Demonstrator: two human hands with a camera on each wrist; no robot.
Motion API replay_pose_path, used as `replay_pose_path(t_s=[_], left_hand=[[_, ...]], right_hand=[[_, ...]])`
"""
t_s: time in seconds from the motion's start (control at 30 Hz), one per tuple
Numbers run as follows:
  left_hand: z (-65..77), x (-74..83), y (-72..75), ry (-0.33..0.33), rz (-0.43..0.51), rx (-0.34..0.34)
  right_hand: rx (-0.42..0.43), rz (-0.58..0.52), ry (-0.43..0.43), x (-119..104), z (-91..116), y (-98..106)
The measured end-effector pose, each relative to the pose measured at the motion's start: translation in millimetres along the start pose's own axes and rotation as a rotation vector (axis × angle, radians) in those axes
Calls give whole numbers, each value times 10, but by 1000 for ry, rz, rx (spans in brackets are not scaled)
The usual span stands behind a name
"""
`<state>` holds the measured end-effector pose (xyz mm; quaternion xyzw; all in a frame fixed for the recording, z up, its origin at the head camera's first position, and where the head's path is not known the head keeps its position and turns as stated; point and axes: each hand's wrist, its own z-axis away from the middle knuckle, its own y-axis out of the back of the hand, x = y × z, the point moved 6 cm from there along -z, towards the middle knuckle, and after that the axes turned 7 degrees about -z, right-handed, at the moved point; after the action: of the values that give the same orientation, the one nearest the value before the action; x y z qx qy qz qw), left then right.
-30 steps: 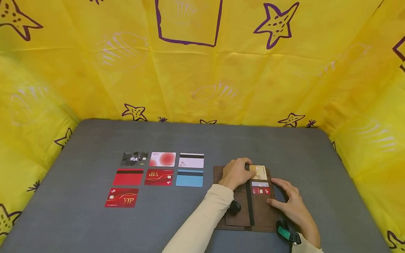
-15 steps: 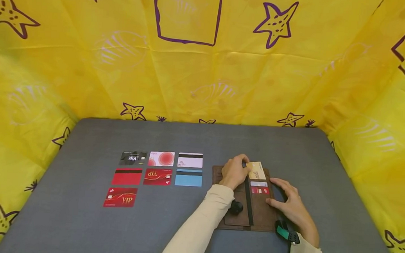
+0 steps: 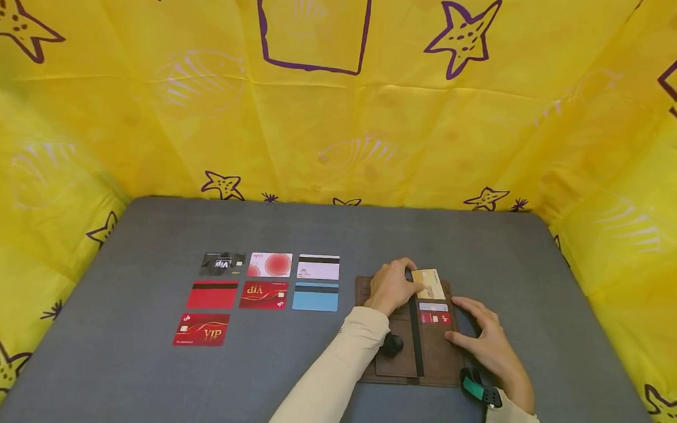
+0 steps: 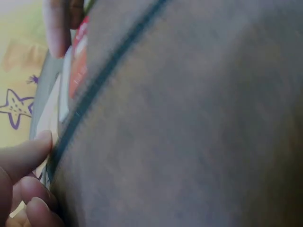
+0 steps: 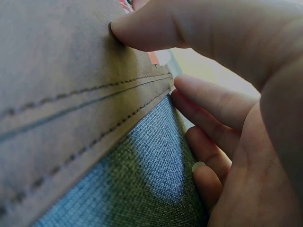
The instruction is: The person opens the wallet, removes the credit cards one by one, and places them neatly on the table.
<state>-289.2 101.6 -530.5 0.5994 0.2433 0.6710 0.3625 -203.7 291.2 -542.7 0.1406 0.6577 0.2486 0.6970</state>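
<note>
A brown wallet (image 3: 444, 353) lies spread out on the grey table, a dark strap running down its middle. My left hand (image 3: 391, 286) reaches over its left half and pinches a gold card (image 3: 432, 285) by the left edge, thumb on its face. The gold card sits tilted at the top of the right half. Below it, a pale card (image 3: 433, 307) and a red card (image 3: 436, 318) show from the slots. My right hand (image 3: 491, 343) rests at the wallet's right edge, thumb (image 5: 142, 30) on the leather and fingers (image 5: 215, 101) extended along the edge.
Left of the wallet, several cards lie in rows on the table (image 3: 280, 378): a black card (image 3: 223, 264), a white card with a red circle (image 3: 270, 265), a blue card (image 3: 316, 298) and red ones. Yellow patterned cloth (image 3: 296, 136) encloses the back and sides.
The gold card has tilted and shifted slightly up and left with my left hand's fingers. My right hand has stayed nearly still, and the loose cards have not moved.
</note>
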Motion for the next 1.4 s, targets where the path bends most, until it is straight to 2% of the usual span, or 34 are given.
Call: replay_pose_path(t_s=[0.43,0.53,0.73,0.83,1.0,1.2,1.4], left_hand=[[18,-16,16,35,40,127],[4,-52,18,39,147,118],[-27,-134,-1,61,520,60],[-34,-145,-5,46,598,55],[-24,-163,8,12,614,81],[52,-186,64,-34,630,54],[128,-251,137,-36,585,63]], right_hand=[[20,-3,24,2,-7,-4],[20,1,26,-2,-7,-2],[17,6,22,0,-3,13],[19,5,16,10,-4,24],[12,5,2,19,-5,20],[14,14,6,19,-5,18],[14,11,10,10,-4,16]])
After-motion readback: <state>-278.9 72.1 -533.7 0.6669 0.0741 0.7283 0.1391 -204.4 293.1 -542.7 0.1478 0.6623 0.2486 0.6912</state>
